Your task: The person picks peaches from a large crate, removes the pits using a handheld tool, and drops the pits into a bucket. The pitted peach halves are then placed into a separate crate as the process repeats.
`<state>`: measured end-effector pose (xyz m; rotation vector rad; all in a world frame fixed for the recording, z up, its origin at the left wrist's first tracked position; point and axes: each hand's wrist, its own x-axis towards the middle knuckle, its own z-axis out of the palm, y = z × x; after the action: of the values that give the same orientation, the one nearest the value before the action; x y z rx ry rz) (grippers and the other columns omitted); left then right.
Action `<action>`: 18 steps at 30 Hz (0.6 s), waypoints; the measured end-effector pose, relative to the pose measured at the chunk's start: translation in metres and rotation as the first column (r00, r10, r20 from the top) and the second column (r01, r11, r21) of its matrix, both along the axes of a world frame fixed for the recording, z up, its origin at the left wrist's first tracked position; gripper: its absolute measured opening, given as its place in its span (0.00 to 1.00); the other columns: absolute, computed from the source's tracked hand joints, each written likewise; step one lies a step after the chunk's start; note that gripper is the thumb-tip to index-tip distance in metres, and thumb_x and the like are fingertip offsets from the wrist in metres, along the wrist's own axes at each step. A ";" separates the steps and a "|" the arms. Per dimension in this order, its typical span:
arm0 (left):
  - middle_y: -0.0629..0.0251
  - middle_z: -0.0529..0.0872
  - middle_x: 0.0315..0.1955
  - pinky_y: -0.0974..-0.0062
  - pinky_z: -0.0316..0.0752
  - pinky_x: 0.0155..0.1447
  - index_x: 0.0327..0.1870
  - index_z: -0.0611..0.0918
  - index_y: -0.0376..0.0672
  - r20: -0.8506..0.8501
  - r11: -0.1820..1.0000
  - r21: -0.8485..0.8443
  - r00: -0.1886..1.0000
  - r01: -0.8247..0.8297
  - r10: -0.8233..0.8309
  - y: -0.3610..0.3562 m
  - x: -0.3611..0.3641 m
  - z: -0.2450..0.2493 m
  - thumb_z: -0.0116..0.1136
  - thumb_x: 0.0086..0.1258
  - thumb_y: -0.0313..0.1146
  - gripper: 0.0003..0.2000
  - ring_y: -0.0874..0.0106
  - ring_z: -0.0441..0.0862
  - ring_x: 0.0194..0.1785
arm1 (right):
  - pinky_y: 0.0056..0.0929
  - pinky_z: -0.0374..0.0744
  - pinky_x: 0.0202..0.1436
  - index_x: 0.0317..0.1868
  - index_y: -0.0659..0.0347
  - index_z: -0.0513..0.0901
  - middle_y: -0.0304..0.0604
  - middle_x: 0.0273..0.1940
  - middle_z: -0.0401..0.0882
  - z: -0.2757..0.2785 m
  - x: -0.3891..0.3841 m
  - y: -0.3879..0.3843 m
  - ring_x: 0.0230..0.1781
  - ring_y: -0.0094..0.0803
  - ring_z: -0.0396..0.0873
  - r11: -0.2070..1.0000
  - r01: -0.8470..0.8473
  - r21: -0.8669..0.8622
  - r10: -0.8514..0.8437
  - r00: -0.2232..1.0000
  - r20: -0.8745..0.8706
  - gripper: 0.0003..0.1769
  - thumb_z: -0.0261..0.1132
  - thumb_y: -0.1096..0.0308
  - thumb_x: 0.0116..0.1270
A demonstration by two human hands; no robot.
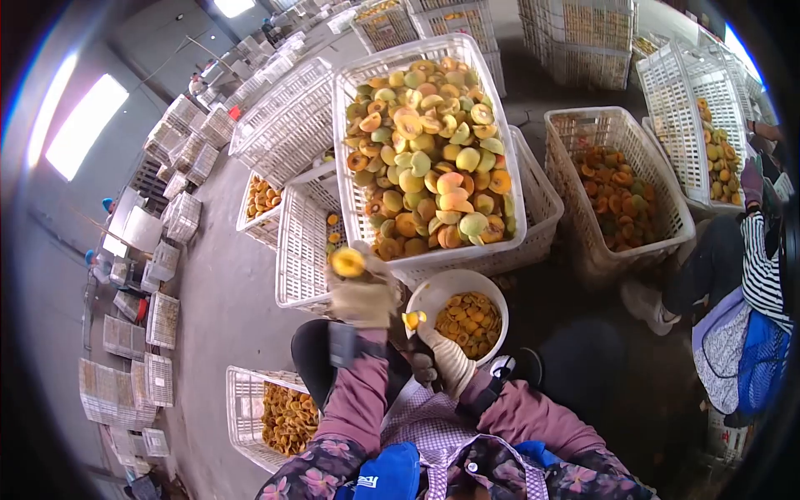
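My left hand (364,293), in a beige work glove and blurred by motion, is closed around a yellow peach half (347,262), with its cut side showing. It is at the near left corner of a large white crate (337,142) heaped with halved peaches (417,167). My right hand (450,360), in a pale glove with dark fingertips, is closed beside the left rim of a white bucket (425,292). At its fingers is a small yellow-and-white piece (414,320), whose kind I cannot make out. Orange-yellow fruit pieces (468,323) lie in the bucket.
Another crate (287,242) stands under the heaped one's left side. A crate of orange fruit halves (617,196) is on the right, near a seated person in a striped sleeve (765,267). By my left leg stands a basket of orange-brown pieces (287,417). Stacked crates (575,42) rise behind.
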<state>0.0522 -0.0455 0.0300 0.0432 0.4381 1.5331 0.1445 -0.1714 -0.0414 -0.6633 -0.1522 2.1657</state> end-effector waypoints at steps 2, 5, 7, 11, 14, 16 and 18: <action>0.63 0.81 0.36 0.76 0.72 0.32 0.40 0.79 0.42 -0.083 0.988 0.140 0.995 0.068 -0.057 0.036 -0.027 -0.025 0.45 0.69 0.48 0.18 0.72 0.78 0.31 | 0.22 0.59 0.13 0.31 0.52 0.70 0.31 0.15 0.62 -0.006 0.002 0.006 0.09 0.23 0.58 0.993 0.058 -0.103 -0.063 0.997 -0.054 0.24 0.52 0.39 0.67; 0.56 0.82 0.38 0.66 0.76 0.40 0.43 0.80 0.44 -0.982 0.965 0.122 -0.116 0.234 0.152 0.106 -0.024 -0.070 0.52 0.66 0.40 0.11 0.61 0.80 0.39 | 0.27 0.63 0.16 0.31 0.53 0.73 0.31 0.16 0.66 -0.015 0.000 0.014 0.11 0.24 0.61 0.951 0.178 -0.251 -0.146 0.979 0.139 0.24 0.53 0.38 0.65; 0.50 0.81 0.41 0.61 0.75 0.46 0.44 0.80 0.43 -0.489 0.951 0.024 -0.827 0.307 0.279 0.115 -0.004 -0.064 0.54 0.62 0.34 0.11 0.53 0.79 0.42 | 0.26 0.63 0.16 0.30 0.52 0.74 0.31 0.16 0.66 -0.023 -0.001 0.016 0.11 0.24 0.62 0.957 0.190 -0.218 -0.142 0.966 0.217 0.25 0.54 0.38 0.65; 0.48 0.81 0.43 0.60 0.73 0.48 0.44 0.80 0.42 -0.569 0.974 0.079 -0.793 0.211 0.218 0.124 -0.001 -0.066 0.54 0.58 0.29 0.13 0.52 0.79 0.46 | 0.25 0.63 0.13 0.29 0.53 0.75 0.32 0.15 0.67 -0.031 -0.004 0.021 0.10 0.25 0.64 0.964 0.203 -0.174 -0.162 0.961 0.224 0.24 0.58 0.39 0.63; 0.60 0.81 0.32 0.77 0.74 0.43 0.42 0.78 0.41 -0.895 0.919 0.324 -0.242 0.222 0.374 0.085 -0.006 -0.074 0.58 0.58 0.23 0.11 0.75 0.79 0.38 | 0.28 0.65 0.13 0.34 0.57 0.75 0.33 0.16 0.67 -0.033 -0.001 0.027 0.10 0.26 0.64 0.948 0.302 -0.098 -0.272 0.932 0.240 0.22 0.58 0.44 0.65; 0.65 0.80 0.35 0.79 0.74 0.47 0.45 0.76 0.40 -0.941 0.893 0.274 0.293 0.357 0.171 0.034 -0.002 -0.083 0.52 0.65 0.23 0.09 0.77 0.78 0.41 | 0.34 0.72 0.21 0.40 0.62 0.76 0.38 0.21 0.73 -0.024 0.003 0.025 0.16 0.31 0.72 0.870 0.333 0.364 -0.490 0.671 0.557 0.19 0.57 0.51 0.67; 0.65 0.80 0.41 0.78 0.74 0.51 0.49 0.73 0.40 -0.767 0.869 0.149 0.609 0.472 -0.200 -0.013 -0.003 -0.091 0.49 0.72 0.29 0.08 0.74 0.78 0.42 | 0.40 0.75 0.41 0.47 0.67 0.74 0.56 0.35 0.81 -0.023 -0.001 0.023 0.36 0.49 0.79 0.771 0.275 0.575 -0.624 0.511 0.591 0.21 0.55 0.55 0.68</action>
<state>0.0489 -0.0581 -0.0614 1.0123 0.7464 1.1255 0.1437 -0.1480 -0.0640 -1.1778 -0.7771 1.1380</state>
